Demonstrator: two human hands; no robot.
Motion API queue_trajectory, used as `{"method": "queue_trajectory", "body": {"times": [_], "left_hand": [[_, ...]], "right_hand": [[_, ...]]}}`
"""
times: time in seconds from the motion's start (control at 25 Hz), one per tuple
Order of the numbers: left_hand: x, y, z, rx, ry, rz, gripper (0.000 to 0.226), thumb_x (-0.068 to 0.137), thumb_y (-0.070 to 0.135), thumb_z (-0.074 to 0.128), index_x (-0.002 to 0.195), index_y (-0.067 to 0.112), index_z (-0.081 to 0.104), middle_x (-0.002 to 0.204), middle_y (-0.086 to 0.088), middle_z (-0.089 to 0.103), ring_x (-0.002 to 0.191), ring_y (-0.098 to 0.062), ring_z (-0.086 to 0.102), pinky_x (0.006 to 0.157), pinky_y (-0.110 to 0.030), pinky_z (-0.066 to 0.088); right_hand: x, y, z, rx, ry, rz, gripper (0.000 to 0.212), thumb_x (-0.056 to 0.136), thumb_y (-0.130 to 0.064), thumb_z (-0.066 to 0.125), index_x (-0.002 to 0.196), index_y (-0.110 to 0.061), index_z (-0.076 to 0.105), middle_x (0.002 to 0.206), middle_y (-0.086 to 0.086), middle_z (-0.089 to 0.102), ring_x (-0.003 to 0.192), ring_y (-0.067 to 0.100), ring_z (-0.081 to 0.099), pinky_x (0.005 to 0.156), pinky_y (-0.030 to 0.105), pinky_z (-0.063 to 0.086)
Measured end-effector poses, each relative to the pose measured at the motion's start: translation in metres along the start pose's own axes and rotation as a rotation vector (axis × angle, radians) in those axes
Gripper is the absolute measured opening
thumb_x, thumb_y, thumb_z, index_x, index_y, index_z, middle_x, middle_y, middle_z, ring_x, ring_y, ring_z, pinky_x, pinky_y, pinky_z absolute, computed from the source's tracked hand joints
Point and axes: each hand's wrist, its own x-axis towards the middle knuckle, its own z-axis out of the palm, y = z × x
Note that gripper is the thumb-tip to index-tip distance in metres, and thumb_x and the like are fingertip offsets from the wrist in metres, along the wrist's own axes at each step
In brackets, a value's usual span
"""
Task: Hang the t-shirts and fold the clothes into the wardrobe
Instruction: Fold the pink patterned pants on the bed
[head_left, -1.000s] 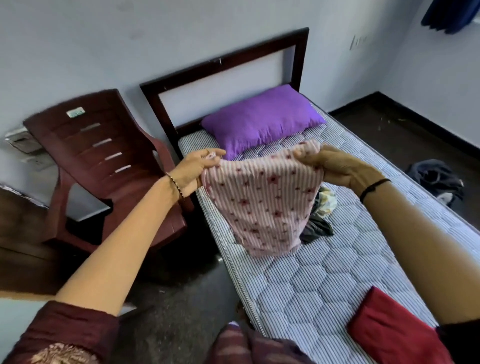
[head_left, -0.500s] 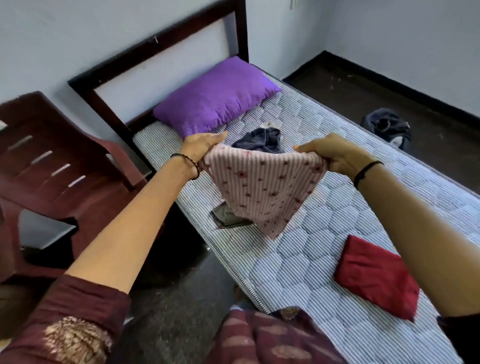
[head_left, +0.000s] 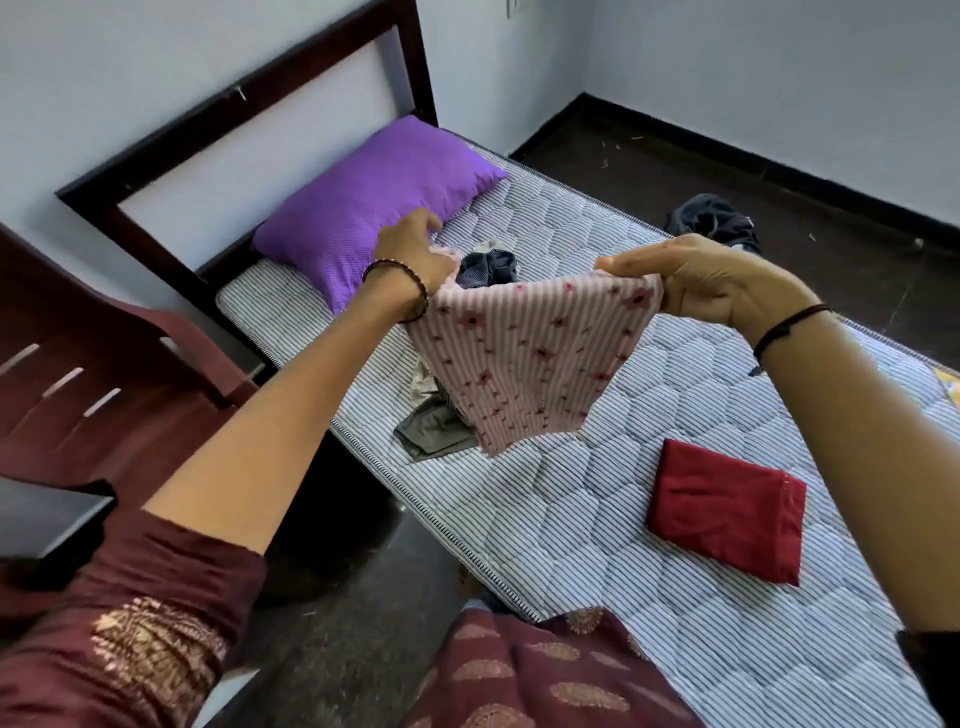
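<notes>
One piece looks finished: the red folded cloth (head_left: 727, 512) lies as a flat, neat rectangle on the mattress (head_left: 623, 597), well away from the purple pillow (head_left: 363, 208). Much is left, as I judge. No wardrobe and no hanger is in view, and several pieces are loose. A dark blue crumpled garment (head_left: 491, 267) lies just in front of the pillow, a grey garment (head_left: 434, 431) lies further from the pillow at the mattress edge, and a dark heap (head_left: 711, 221) sits on the floor to the pillow's right.

The pink striped garment (head_left: 524, 364) is in the air, on the near side of the pillow and above the grey one. The left hand (head_left: 415, 249) holds one upper corner and the right hand (head_left: 711, 280) grips the other with curled fingers. The hands are well apart, so the top edge is stretched — the rest hangs to a soft point. It is thin cloth with narrow stripes and small dark red flowers. The mattress is quilted in hexagons with fine blue lines — the pillow is plump and finely dotted.
</notes>
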Motion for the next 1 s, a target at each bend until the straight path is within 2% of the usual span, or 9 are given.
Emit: {"method": "queue_trajectory", "body": {"times": [0.16,0.28,0.32,0.4,0.52,0.64,0.76,0.92,1.0], "left_hand": [[-0.004,0.025,-0.004,0.171,-0.118,-0.107,0.063,0.079,0.017,0.073,0.136,0.007,0.047,0.136,-0.019,0.05,0.118,-0.036,0.054,0.092,-0.038,0.047],[-0.005,0.026,0.003,-0.04,-0.177,-0.103,0.096,0.076,0.017,0.082,0.151,0.017,0.022,0.129,-0.016,0.055,0.115,-0.031,0.056,0.094,-0.039,0.047],[-0.005,0.026,0.007,-0.246,-0.197,-0.086,0.094,0.075,0.015,0.084,0.149,0.019,0.026,0.117,-0.014,0.063,0.105,-0.028,0.062,0.091,-0.038,0.05],[-0.006,0.027,0.015,-0.672,-0.28,-0.104,0.064,0.074,0.012,0.084,0.131,0.012,0.054,0.091,-0.007,0.073,0.081,-0.018,0.069,0.08,-0.034,0.056],[-0.015,0.035,0.023,-0.954,-0.381,-0.099,0.014,0.086,0.014,0.072,0.099,0.013,0.069,0.077,0.0,0.075,0.066,-0.007,0.069,0.058,-0.023,0.055],[-0.019,0.038,0.03,-1.015,-0.46,-0.076,0.015,0.09,0.01,0.068,0.103,0.017,0.07,0.084,0.001,0.074,0.073,-0.008,0.067,0.059,-0.027,0.056],[-0.021,0.039,0.037,-0.963,-0.438,-0.077,0.018,0.087,0.0,0.069,0.102,0.011,0.069,0.077,0.0,0.073,0.065,-0.007,0.068,0.055,-0.025,0.056],[-0.022,0.048,0.048,-0.811,-0.32,-0.106,0.012,0.084,-0.008,0.069,0.087,0.004,0.068,0.063,0.001,0.07,0.053,-0.005,0.065,0.052,-0.02,0.053],[-0.019,0.053,0.053,-0.873,-0.374,-0.172,0.011,0.08,-0.005,0.072,0.088,0.001,0.068,0.069,-0.002,0.072,0.062,-0.008,0.066,0.057,-0.021,0.056]], "right_hand": [[-0.009,0.004,-0.013,-0.025,-0.003,0.008,0.032,0.07,-0.015,0.082,0.098,0.0,0.077,0.101,0.009,0.077,0.087,0.015,0.071,0.075,0.027,0.063],[-0.016,0.016,-0.024,-0.179,-0.049,-0.009,0.039,0.068,-0.01,0.081,0.105,-0.001,0.076,0.101,0.011,0.077,0.094,0.018,0.072,0.086,0.027,0.061],[-0.017,0.02,-0.03,-0.238,-0.059,0.0,0.042,0.066,-0.007,0.083,0.108,-0.001,0.076,0.105,0.013,0.077,0.099,0.021,0.072,0.089,0.029,0.061],[-0.019,0.029,-0.04,-0.355,-0.054,0.029,0.046,0.063,0.002,0.086,0.109,-0.002,0.078,0.109,0.016,0.077,0.107,0.026,0.072,0.094,0.037,0.059],[-0.022,0.038,-0.053,-0.449,-0.034,0.065,0.045,0.065,0.014,0.081,0.106,-0.003,0.079,0.109,0.019,0.076,0.109,0.034,0.071,0.098,0.044,0.056],[-0.028,0.049,-0.063,-0.352,0.022,0.035,0.04,0.075,0.017,0.073,0.112,0.002,0.075,0.112,0.024,0.074,0.111,0.036,0.07,0.1,0.047,0.055],[-0.033,0.06,-0.074,-0.209,0.055,-0.013,0.035,0.084,0.013,0.065,0.119,0.008,0.07,0.124,0.029,0.068,0.109,0.032,0.066,0.102,0.042,0.054],[-0.034,0.064,-0.077,-0.045,0.07,-0.009,0.025,0.095,0.004,0.057,0.112,-0.006,0.073,0.107,0.017,0.07,0.088,0.02,0.067,0.074,0.029,0.062],[-0.033,0.063,-0.076,-0.079,0.134,0.014,0.026,0.098,0.002,0.054,0.105,-0.011,0.075,0.093,0.011,0.066,0.07,0.014,0.063,0.06,0.027,0.06]]}}
